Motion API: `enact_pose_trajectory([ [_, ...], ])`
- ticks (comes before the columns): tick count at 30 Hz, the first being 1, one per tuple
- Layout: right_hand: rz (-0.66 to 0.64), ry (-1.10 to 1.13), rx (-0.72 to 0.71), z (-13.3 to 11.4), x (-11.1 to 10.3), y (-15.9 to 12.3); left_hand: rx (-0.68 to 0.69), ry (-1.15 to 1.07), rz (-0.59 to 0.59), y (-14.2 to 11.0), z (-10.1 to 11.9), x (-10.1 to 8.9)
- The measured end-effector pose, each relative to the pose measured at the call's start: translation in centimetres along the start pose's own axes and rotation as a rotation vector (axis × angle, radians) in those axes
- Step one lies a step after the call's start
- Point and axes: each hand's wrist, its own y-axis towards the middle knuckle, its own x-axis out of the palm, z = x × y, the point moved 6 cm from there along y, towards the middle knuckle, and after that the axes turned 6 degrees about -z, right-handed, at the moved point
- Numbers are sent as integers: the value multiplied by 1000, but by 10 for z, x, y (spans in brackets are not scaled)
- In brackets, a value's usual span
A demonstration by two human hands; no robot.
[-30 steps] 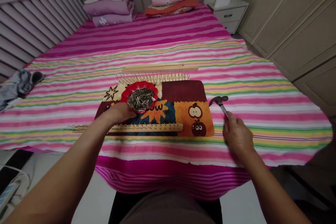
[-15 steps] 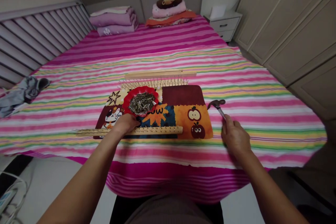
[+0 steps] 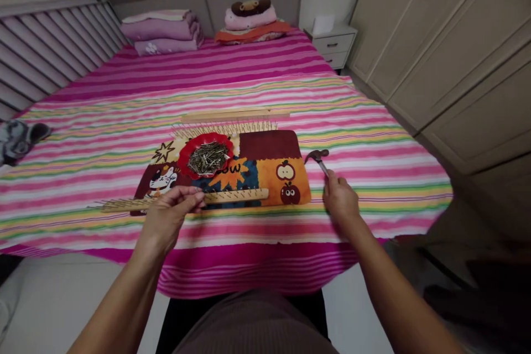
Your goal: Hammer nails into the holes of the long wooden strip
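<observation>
My right hand [image 3: 341,199] is wrapped around the handle of a claw hammer [image 3: 318,156], whose head lies just past the right edge of a patterned mat [image 3: 271,146]. My left hand [image 3: 176,207] is over the near wooden strip [image 3: 244,195], thumb and fingertips pinched together; whatever is between them is too small to make out. Several nails stick up along this strip, most densely at its left end. Beyond the hand, a red scalloped bowl [image 3: 186,149] on the mat holds a heap of loose nails [image 3: 208,157].
Behind the bowl lies another wooden strip [image 3: 249,126] bristling with nails, and past it a plain wooden strip [image 3: 236,116]. Everything rests on a bed with a striped sheet [image 3: 352,121]. Grey clothing [image 3: 19,141] lies at far left; folded bedding [image 3: 161,33] is at the back.
My left hand has come away from the bowl's near rim, back toward me and over the near strip, fingers now pinched. My right hand still holds the hammer. The camera view has shifted.
</observation>
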Motion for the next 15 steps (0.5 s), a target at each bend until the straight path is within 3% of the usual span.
enact_pose_trajectory([
  [7,-65,34,4,-1,-1,0,-69,-176,-102,-25,-28,56],
  [11,-91,43,19,1,2,1,17,-136,-121,-22,-35,88],
  [15,-99,37,20,2,5,2,112,-14,-59,-15,-49,107],
])
